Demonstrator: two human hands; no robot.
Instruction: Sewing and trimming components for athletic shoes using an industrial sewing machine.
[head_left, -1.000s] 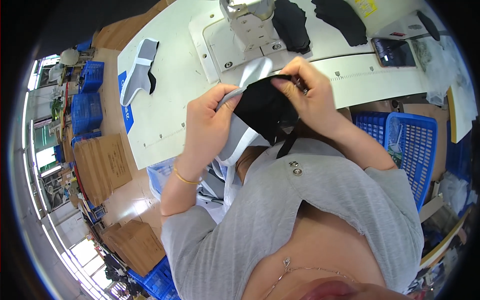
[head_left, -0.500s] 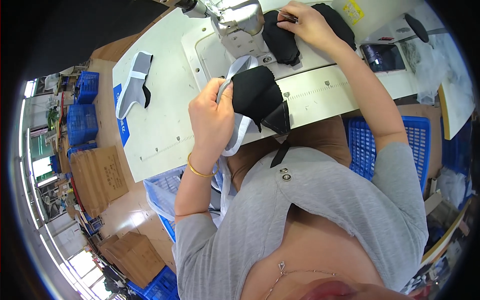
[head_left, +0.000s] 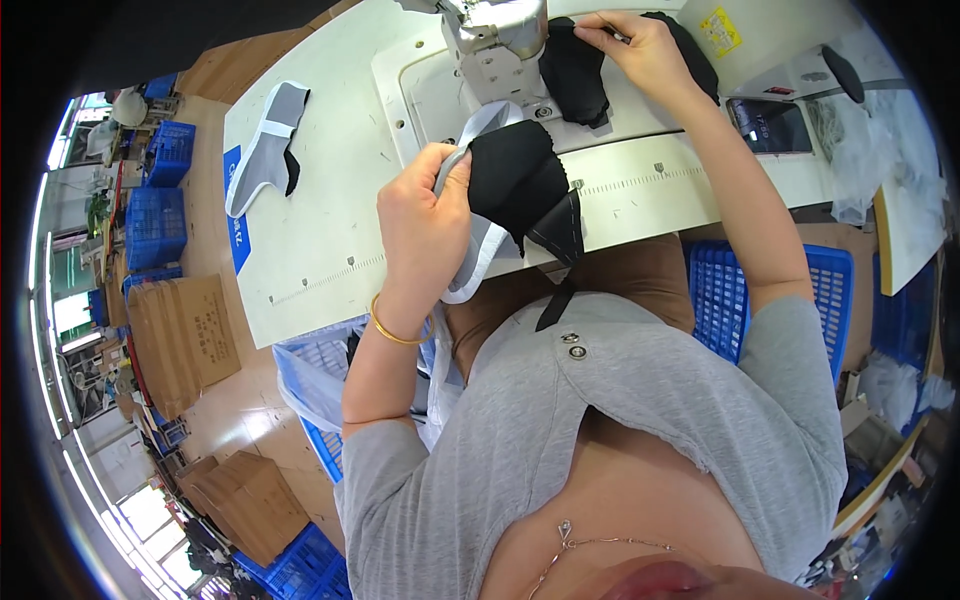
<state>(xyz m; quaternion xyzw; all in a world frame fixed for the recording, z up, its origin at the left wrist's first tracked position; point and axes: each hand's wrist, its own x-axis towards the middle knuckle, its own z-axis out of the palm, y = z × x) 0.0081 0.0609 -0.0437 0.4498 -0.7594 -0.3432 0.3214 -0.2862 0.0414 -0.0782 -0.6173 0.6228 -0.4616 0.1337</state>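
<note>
While the person sits at a white sewing table (head_left: 330, 210), the left hand (head_left: 425, 215) is closed around a black fabric piece with a grey band (head_left: 515, 190), fingers and thumb pinching its left edge. That piece lies half on the table's near edge, just in front of the sewing machine head (head_left: 500, 35), and a black strap end hangs off the edge toward the person's lap. The right hand (head_left: 640, 50) reaches to the far side of the table, its fingertips pinched on the upper edge of a second black fabric piece (head_left: 575, 70) lying just right of the machine head. The two hands are well apart. To the left, the tabletop is mostly bare, with a grey and white shoe-upper piece (head_left: 260, 145) near the far left corner. A blue plastic crate (head_left: 725, 295) sits below the table's near edge on the right, and another blue bin lined with clear plastic (head_left: 320, 385) sits below on the left.
</note>
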